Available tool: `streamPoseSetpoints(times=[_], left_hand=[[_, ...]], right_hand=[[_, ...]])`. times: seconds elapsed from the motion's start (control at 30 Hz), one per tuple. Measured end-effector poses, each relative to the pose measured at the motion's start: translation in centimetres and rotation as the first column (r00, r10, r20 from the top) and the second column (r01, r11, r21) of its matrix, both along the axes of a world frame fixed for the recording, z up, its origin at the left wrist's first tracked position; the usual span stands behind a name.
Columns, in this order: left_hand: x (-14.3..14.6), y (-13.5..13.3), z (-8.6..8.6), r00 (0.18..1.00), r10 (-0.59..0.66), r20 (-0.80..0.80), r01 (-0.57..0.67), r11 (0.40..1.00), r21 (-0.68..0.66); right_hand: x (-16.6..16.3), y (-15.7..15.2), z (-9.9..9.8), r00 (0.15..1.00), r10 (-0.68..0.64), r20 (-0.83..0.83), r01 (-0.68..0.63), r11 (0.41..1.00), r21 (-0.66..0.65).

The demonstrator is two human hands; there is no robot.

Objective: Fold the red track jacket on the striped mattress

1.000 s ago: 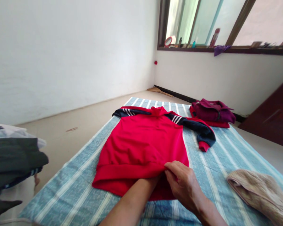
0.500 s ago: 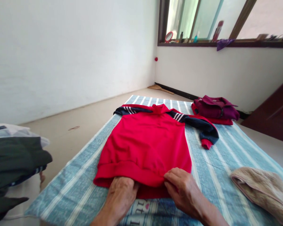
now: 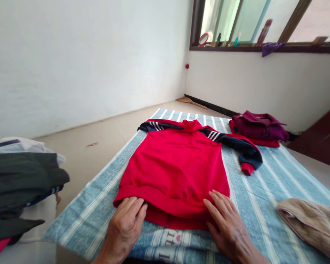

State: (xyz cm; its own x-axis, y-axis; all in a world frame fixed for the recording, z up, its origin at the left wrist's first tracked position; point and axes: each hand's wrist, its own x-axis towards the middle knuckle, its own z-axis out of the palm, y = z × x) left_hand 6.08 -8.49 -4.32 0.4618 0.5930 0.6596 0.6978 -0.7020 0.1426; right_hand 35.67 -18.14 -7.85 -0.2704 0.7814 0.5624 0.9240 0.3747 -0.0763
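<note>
A red jacket (image 3: 176,165) with navy sleeves and white stripes lies spread flat, its collar away from me and its hem nearest. At the hem's left corner my left hand (image 3: 125,223) is closed, fingers curled over the band and the thumb alongside. My right hand (image 3: 227,222) rests on the hem's right side. Its fingers are stretched out over the fabric, with the thumb apart at the lower edge. Between my hands the hem gapes slightly, showing the lower layer. The jacket's right-side sleeve (image 3: 243,150) extends outward with its red cuff; the left-side sleeve's end is hidden.
Beneath the jacket is a blue-and-white striped cloth (image 3: 88,205). Folded purple clothing (image 3: 260,126) sits at the far right, and a beige folded cloth (image 3: 313,223) at the near right. A pile of dark clothes (image 3: 24,179) stands left. The window sill (image 3: 244,48) holds small items.
My left hand has come out from under the hem and moved left to its corner. My right hand's fingers have straightened over the fabric. The view has shifted slightly left.
</note>
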Motion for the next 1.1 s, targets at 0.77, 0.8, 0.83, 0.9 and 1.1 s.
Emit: streamPoseSetpoints(times=[0.77, 0.8, 0.83, 0.9, 1.1], left_hand=[[-7.8, 1.8, 0.0, 0.963, 0.185, -0.198, -0.137, 0.963, 0.233], [-8.0, 1.7, -0.2, 0.965, 0.178, -0.192, -0.135, 0.966, 0.219], [-8.0, 1.7, -0.4, 0.969, 0.171, -0.181, -0.133, 0.97, 0.202], [-8.1, 1.8, -0.5, 0.977, 0.166, -0.137, -0.143, 0.976, 0.163], [-8.6, 2.0, -1.1, 0.966, 0.259, 0.011, -0.259, 0.965, 0.032]], right_hand=[[1.6, -2.2, -1.7, 0.994, 0.109, -0.002, -0.108, 0.982, 0.152], [1.6, -2.3, -1.7, 0.995, 0.103, 0.006, -0.103, 0.985, 0.139], [1.6, -2.3, -1.6, 0.995, 0.097, 0.012, -0.098, 0.987, 0.13], [1.7, -2.5, -1.2, 0.995, 0.096, 0.011, -0.097, 0.987, 0.127], [2.1, -2.7, -0.4, 0.988, 0.11, 0.105, -0.121, 0.987, 0.104]])
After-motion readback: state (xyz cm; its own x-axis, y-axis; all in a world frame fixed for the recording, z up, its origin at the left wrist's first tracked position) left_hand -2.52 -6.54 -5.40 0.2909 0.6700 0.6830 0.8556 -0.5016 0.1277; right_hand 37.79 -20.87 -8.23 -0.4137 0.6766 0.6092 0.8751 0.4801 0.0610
